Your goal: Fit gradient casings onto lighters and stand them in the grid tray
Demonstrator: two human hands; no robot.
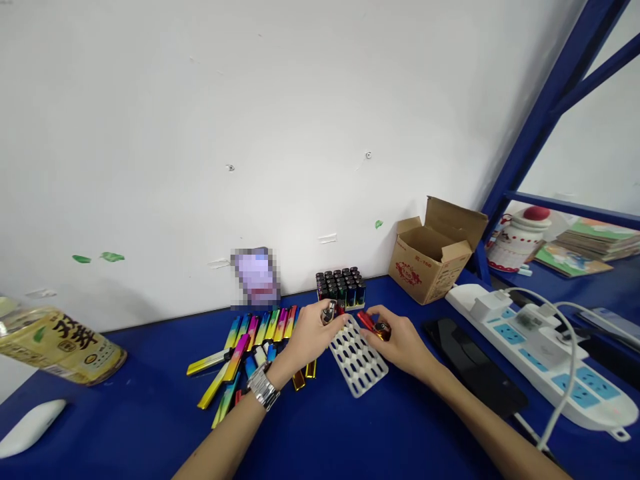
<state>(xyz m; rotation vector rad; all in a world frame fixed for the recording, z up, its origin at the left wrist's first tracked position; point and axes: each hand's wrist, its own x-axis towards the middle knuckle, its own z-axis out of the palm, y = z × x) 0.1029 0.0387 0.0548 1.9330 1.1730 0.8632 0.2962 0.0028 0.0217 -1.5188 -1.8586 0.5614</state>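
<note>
My left hand (311, 337), with a silver watch on its wrist, is closed around a lighter (329, 312) whose metal top sticks up. My right hand (400, 343) pinches a red lighter (370, 323) over the far end of a white slotted tray (357, 360). The tray lies on the blue table between both hands and its slots look empty. A pile of shiny rainbow-coloured lighters (250, 350) lies just left of my left hand. Behind the hands stands a tray full of dark lighters (341, 287).
An open cardboard box (434, 250) stands at the wall. Right of it lie a black phone (473, 363) and a white power strip (540, 353) with cables. A drink bottle (60, 347) and white mouse (30, 427) sit far left. Blue shelving holds books at the right.
</note>
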